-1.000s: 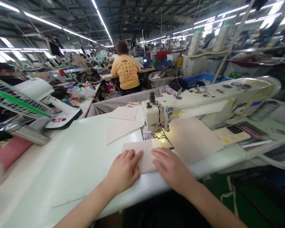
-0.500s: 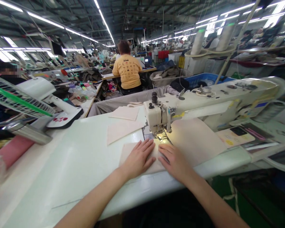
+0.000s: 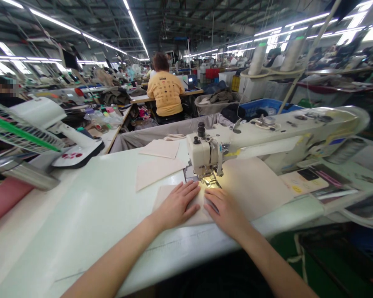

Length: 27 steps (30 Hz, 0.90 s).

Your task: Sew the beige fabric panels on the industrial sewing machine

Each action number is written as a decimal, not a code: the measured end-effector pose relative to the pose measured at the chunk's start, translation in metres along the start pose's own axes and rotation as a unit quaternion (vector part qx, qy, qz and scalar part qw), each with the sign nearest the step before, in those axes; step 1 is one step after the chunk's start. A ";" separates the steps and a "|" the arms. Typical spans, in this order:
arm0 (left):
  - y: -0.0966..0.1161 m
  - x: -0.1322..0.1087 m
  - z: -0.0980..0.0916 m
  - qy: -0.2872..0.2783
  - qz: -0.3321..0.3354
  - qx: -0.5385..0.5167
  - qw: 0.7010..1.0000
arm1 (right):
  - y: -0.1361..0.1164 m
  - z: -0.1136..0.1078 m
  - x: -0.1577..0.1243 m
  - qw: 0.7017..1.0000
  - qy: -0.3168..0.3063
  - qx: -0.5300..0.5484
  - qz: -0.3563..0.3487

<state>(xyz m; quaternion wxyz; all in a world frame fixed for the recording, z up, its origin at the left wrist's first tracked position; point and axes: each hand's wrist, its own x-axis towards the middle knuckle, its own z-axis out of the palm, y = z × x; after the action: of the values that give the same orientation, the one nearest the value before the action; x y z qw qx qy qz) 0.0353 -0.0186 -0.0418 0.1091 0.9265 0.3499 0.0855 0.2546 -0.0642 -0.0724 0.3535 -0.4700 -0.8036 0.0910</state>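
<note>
White fan (image 3: 40, 114) at far left, then two loose cream pieces (image 3: 158, 171) on the table (image 3: 96, 215). Next, just before the sewing machine (image 3: 251, 126), cream cloth (image 3: 163, 197) lies under both hands: left hand (image 3: 180, 203) flat, fingers slightly spread; right hand (image 3: 225, 212) bent, fingers together, pinching or not, I cannot tell. Rightmost, a larger panel (image 3: 256, 182).

Pale fabric piece (image 3: 201, 216), flat on tabletop (image 3: 105, 207)

A pale green tabletop (image 3: 105, 198) — glossy, bare toward the left — carries cream fabric pieces (image 3: 158, 170) and a sewing machine (image 3: 251, 128).
</note>
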 end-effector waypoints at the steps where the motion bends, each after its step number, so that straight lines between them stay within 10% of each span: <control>1: -0.001 0.000 0.000 -0.002 -0.001 0.003 1.000 | 0.000 0.000 0.001 1.000 0.000 0.000 0.001; 8: -0.005 0.003 -0.002 -0.012 -0.006 0.017 1.000 | 0.000 -0.001 0.001 1.000 -0.009 -0.003 0.004; 17: 0.042 -0.031 -0.006 -0.065 0.104 -0.008 0.992 | -0.010 -0.031 -0.038 0.998 -0.047 -0.004 -0.051; 27: -0.005 -0.004 -0.007 -0.011 0.113 -0.014 0.993 | 0.007 -0.021 0.003 0.996 -0.058 -0.030 -0.057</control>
<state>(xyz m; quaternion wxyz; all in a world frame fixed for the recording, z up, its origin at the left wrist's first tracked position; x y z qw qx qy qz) 0.0277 -0.0169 -0.0371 0.1155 0.9593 0.2407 0.0923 0.2727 -0.0617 -0.0586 0.2961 -0.4282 -0.8506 0.0738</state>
